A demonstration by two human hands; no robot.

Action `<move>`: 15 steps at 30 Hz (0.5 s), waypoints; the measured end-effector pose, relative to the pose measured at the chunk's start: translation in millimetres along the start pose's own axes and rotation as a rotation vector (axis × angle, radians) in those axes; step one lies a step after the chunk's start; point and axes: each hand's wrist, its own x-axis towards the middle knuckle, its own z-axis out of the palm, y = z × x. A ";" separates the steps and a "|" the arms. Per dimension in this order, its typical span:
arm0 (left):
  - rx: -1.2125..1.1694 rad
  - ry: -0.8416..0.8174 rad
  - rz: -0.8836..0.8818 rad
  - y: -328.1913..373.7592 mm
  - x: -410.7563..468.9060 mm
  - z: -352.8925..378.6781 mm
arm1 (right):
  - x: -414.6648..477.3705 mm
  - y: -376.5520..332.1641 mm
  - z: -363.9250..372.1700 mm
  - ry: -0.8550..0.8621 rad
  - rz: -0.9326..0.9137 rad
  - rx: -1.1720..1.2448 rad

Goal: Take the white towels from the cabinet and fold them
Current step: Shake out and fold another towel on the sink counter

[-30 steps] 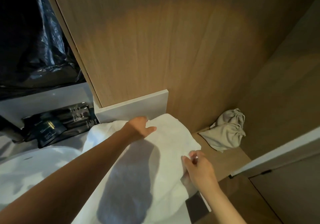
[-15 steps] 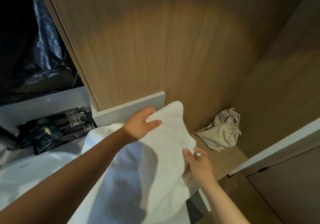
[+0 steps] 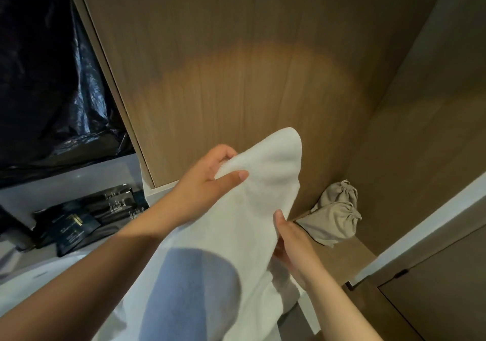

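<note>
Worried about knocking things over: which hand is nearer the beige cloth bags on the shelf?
Right. The right hand grips the towel just left of the bags; the left hand holds the towel higher up, farther left.

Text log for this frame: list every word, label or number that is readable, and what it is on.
Dark packets: gold and white print, too small and blurred to read.
Dark items behind them: white lettering, too blurred to read.
White towel, beige pouches: no text seen.

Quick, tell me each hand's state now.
Left hand: closed, gripping the white towel near its top.
Right hand: closed, pinching the towel's right edge.
</note>
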 end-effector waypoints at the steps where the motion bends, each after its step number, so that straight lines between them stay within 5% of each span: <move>1: 0.018 0.011 0.015 5.7 0.7 -1.9 | -1.7 -5.5 0.5 -0.005 -0.034 0.028; 15: -0.024 0.099 0.100 62.8 29.6 -7.2 | -56.0 -97.8 -40.2 0.290 -0.369 -0.003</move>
